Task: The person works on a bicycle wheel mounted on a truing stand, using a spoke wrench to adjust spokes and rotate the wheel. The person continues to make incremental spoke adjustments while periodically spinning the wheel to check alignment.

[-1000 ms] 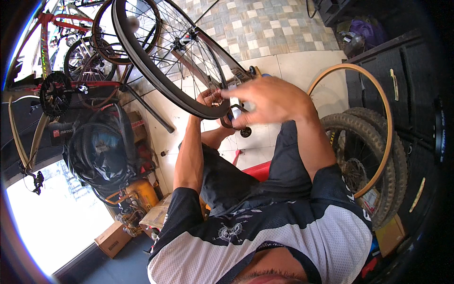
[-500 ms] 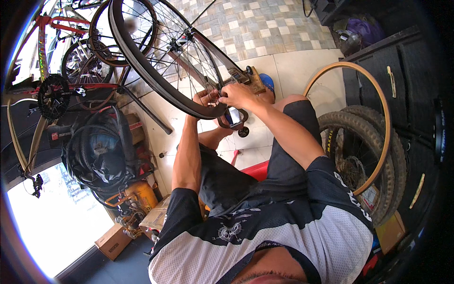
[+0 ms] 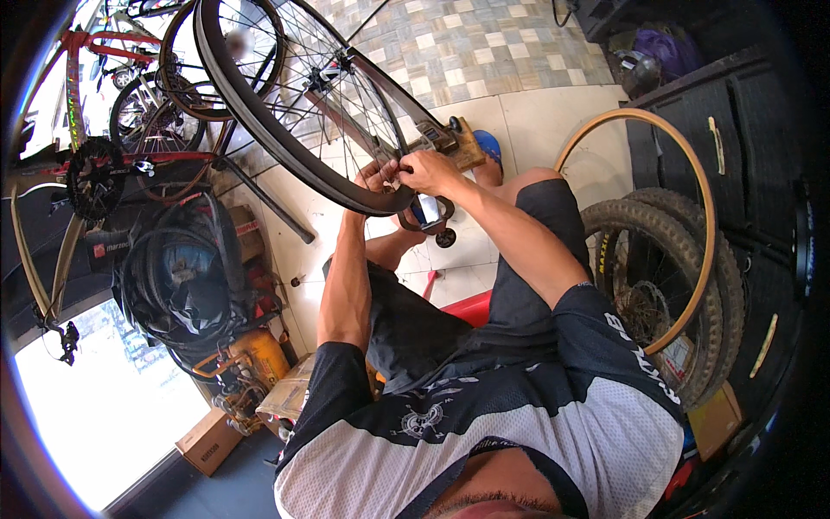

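Note:
In front of me a black deep-rimmed bicycle wheel is mounted in a metal truing stand with a wooden base. My left hand is at the spokes by the rim's near end, its fingers closed in a pinch. Right beside it, my right hand is closed too, fingertips pressed together at the rim. Whatever is between the fingers of either hand is too small or hidden to make out. Just below the hands, a small white and blue object shows by the stand's dark curved arm.
Bicycle frames and another wheel stand at the left. Below them sit a bundle of black tyres and an orange machine. At right, a tan hoop and knobby tyres lean against dark drawers.
The view has shifted slightly. My hands stay together at the rim, with only small finger movements; the wheel looks almost unchanged.

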Action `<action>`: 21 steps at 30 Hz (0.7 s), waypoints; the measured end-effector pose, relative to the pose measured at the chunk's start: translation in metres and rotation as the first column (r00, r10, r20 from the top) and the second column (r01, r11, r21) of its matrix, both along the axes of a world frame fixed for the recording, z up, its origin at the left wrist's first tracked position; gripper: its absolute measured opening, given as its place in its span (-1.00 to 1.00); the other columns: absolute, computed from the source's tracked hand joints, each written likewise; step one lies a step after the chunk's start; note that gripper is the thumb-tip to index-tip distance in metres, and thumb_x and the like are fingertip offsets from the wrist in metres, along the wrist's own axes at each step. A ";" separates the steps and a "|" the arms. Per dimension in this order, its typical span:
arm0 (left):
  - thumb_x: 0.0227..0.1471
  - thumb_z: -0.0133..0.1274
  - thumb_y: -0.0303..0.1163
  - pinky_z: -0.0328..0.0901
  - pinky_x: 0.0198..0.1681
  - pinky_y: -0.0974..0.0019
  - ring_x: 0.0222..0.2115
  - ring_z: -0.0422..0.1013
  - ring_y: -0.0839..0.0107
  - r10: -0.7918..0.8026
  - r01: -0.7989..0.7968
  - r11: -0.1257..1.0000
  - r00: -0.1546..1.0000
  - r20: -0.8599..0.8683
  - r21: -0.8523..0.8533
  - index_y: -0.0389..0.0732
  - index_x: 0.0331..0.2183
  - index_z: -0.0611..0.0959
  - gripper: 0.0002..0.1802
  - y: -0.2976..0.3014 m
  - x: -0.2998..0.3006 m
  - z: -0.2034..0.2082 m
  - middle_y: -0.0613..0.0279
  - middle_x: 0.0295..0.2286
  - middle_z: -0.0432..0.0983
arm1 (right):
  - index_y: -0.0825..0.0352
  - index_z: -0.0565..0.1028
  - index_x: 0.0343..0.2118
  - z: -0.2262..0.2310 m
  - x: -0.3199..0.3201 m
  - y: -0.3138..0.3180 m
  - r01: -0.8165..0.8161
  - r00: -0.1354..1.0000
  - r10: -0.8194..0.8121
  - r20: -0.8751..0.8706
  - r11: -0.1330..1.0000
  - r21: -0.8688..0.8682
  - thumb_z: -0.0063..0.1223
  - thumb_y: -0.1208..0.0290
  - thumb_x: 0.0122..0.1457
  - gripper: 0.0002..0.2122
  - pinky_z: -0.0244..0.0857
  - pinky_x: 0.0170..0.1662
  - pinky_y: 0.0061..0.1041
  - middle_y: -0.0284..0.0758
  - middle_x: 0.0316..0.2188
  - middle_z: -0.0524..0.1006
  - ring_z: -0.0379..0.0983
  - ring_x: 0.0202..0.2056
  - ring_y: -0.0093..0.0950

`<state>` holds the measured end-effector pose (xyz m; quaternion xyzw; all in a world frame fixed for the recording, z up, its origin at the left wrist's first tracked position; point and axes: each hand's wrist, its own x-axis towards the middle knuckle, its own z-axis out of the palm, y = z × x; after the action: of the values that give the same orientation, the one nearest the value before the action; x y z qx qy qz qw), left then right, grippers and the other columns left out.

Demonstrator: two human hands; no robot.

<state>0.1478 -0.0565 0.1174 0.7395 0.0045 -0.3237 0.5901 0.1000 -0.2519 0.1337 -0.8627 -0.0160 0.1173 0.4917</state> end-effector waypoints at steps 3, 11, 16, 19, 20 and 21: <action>0.16 0.22 -0.10 0.24 -0.45 0.41 -0.53 0.36 0.56 -0.005 0.005 1.000 1.000 0.012 0.006 -0.23 -0.45 0.59 -0.62 -0.008 0.000 -0.004 0.34 -0.52 0.49 | 0.35 0.59 -0.37 -0.010 -0.001 -0.003 0.026 1.000 -0.026 0.008 1.000 -0.006 -0.01 0.17 0.06 -0.69 0.38 -0.22 -0.08 0.01 -0.41 0.58 0.54 -0.29 0.02; 0.09 0.29 -0.15 0.13 -0.63 0.41 -0.65 0.30 0.60 -0.004 -0.040 0.995 0.904 0.427 0.095 -0.26 -0.58 0.57 -0.58 -0.018 -0.006 -0.012 0.36 -0.67 0.42 | 0.37 0.59 -0.28 -0.029 0.001 0.005 0.090 0.996 -0.091 0.020 0.995 0.035 0.02 0.22 0.06 -0.68 0.39 -0.18 -0.07 0.04 -0.36 0.59 0.54 -0.25 0.03; 0.09 0.29 -0.15 0.15 -0.64 0.38 -0.68 0.27 0.59 0.116 -0.147 0.988 0.917 0.381 0.054 -0.27 -0.63 0.52 -0.53 -0.031 -0.009 -0.006 0.36 -0.71 0.36 | 0.41 0.57 -0.22 -0.042 -0.001 0.017 0.200 0.977 -0.203 0.069 0.978 0.053 0.03 0.26 0.08 -0.68 0.41 -0.15 -0.12 0.04 -0.30 0.60 0.54 -0.20 0.02; 0.11 0.27 -0.14 0.16 -0.64 0.39 -0.68 0.27 0.59 0.118 -0.161 0.982 0.930 0.347 0.098 -0.29 -0.63 0.51 -0.51 -0.023 -0.008 -0.006 0.37 -0.73 0.36 | 0.42 0.58 -0.24 -0.043 0.004 0.017 0.169 0.985 -0.170 0.004 0.978 0.119 0.05 0.28 0.07 -0.70 0.42 -0.14 -0.17 0.02 -0.31 0.61 0.56 -0.21 -0.02; 0.12 0.25 -0.13 0.17 -0.63 0.39 -0.68 0.27 0.60 0.086 -0.137 0.982 0.938 0.335 0.132 -0.29 -0.64 0.51 -0.50 -0.020 -0.007 -0.005 0.37 -0.73 0.36 | 0.42 0.59 -0.25 -0.044 0.004 0.016 0.160 0.987 -0.162 -0.002 0.975 0.154 0.06 0.29 0.07 -0.70 0.42 -0.15 -0.19 0.01 -0.31 0.62 0.57 -0.22 -0.03; 0.13 0.24 -0.13 0.17 -0.63 0.39 -0.68 0.28 0.60 0.055 -0.113 0.980 0.945 0.323 0.165 -0.29 -0.64 0.50 -0.50 -0.018 -0.007 -0.004 0.37 -0.73 0.37 | 0.42 0.59 -0.25 -0.045 0.004 0.014 0.152 0.988 -0.153 -0.008 0.970 0.188 0.07 0.29 0.07 -0.71 0.42 -0.16 -0.20 0.01 -0.32 0.62 0.58 -0.22 -0.05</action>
<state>0.1413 -0.0743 0.1131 0.8316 -0.0291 -0.1736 0.5268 0.1036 -0.2377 0.0890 -0.8114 0.0376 0.0743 0.5786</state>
